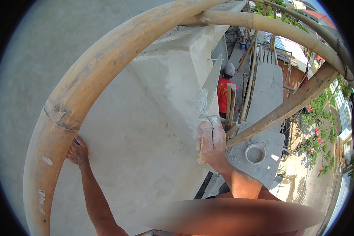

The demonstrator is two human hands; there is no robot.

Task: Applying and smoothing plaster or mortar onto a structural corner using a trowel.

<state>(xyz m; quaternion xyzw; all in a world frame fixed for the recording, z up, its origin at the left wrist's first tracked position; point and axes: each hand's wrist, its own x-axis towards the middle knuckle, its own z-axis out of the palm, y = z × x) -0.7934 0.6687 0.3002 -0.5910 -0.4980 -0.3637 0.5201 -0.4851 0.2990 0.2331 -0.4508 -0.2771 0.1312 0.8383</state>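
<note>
My right hand (213, 138) is closed round the handle of a trowel (212, 84). Its pointed metal blade stands upward, with wet plaster smeared along the lower part. Grey plaster also coats my fingers. The blade is in front of the edge of a plastered concrete beam (173, 72); touching or apart, I cannot tell. Over on the left, my left hand (78, 151) is at the smooth grey plastered wall (126, 157), its visible fingers apart. A thick bamboo pole (78, 82) covers part of that hand, and a small dark patch shows between thumb and fingers.
Bamboo poles cross close in front of me, and a wooden brace (283, 104) slants at right. Below lie scaffold boards (265, 88) holding a bucket of grey mix (255, 153). A person in a red shirt (222, 94) is further along. Flowering plants (316, 137) grow beneath.
</note>
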